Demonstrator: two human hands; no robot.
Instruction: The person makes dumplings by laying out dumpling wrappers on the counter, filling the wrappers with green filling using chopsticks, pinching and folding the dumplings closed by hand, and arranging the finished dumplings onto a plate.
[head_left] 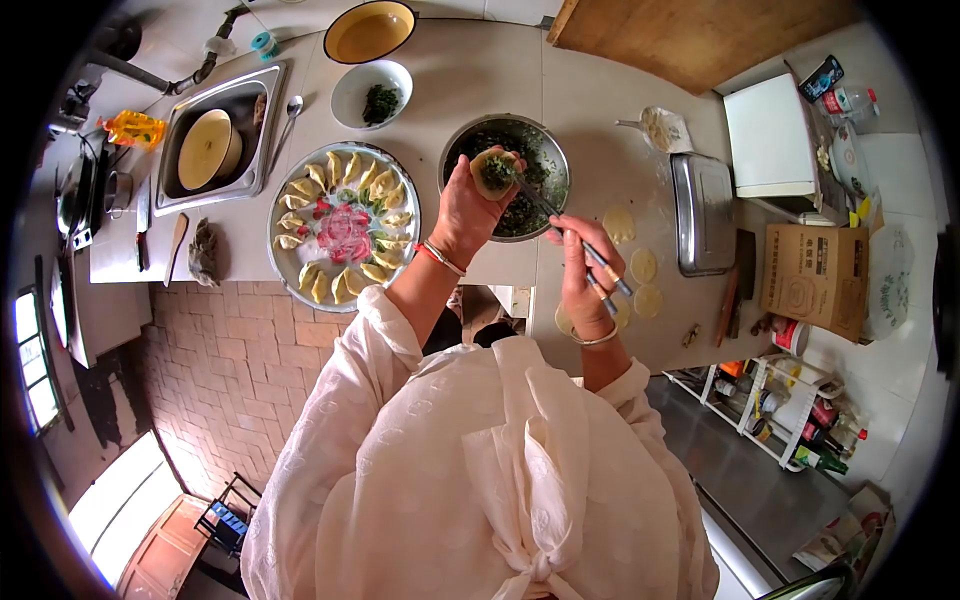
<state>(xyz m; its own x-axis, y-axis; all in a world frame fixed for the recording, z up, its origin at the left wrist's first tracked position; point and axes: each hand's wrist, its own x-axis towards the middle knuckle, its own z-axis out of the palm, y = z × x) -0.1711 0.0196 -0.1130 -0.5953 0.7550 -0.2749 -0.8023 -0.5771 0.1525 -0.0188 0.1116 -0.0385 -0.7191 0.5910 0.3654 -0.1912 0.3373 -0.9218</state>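
My left hand (472,212) cups a round dumpling wrapper (494,173) with green filling on it, over the near left rim of a metal bowl (562,170). The bowl holds more chopped green filling (538,160). In my right hand (588,270) is a pair of chopsticks (542,202), their tips at the filling on the wrapper. Flat round wrappers (643,265) lie on the counter beside and partly behind my right hand. To the left, a floral tray (283,262) carries a ring of folded dumplings (383,184).
Behind the tray stand a white bowl (343,105) with greens and a yellow basin (370,35). At left are a sink (262,90), a spoon (290,115) and a cloth (203,250). A lidded metal box (703,215) and a cardboard carton (815,275) sit at right.
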